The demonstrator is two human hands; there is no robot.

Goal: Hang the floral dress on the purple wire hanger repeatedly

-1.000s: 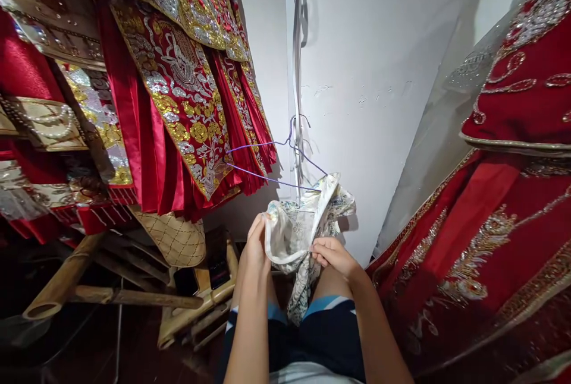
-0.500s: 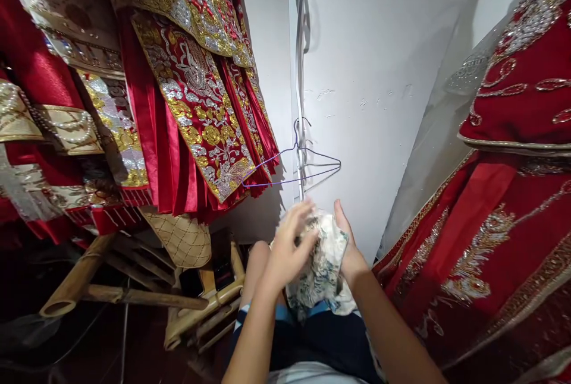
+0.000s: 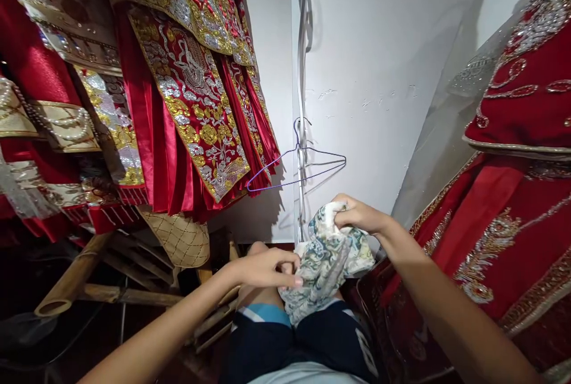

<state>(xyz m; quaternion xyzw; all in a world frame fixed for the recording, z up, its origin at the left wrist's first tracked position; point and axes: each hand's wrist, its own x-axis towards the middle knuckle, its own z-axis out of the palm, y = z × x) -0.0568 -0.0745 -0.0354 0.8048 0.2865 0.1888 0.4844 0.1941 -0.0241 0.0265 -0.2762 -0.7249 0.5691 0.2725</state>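
Note:
A crumpled cloth (image 3: 323, 262) with a white, green and blue swirling print is held above my lap. My right hand (image 3: 359, 216) is closed on its upper part, the fingertips sunk in the folds. At the cloth's left edge, my left hand (image 3: 270, 268) has its fingers curled and its thumb against the fabric. Beyond both hands, a thin purple wire hanger (image 3: 297, 185) hangs bare from a white strip (image 3: 301, 81) on the wall.
Red garments with gold and silver embroidery (image 3: 209, 134) hang at the left. Another beaded red garment (image 3: 486, 211) hangs close on the right. A bamboo frame (image 3: 107, 293) stands low at the left, below the hanging clothes.
My right hand has gone from the cloth's right side to a grip on its top. My left hand has moved down and left to its edge. The cloth is more spread out.

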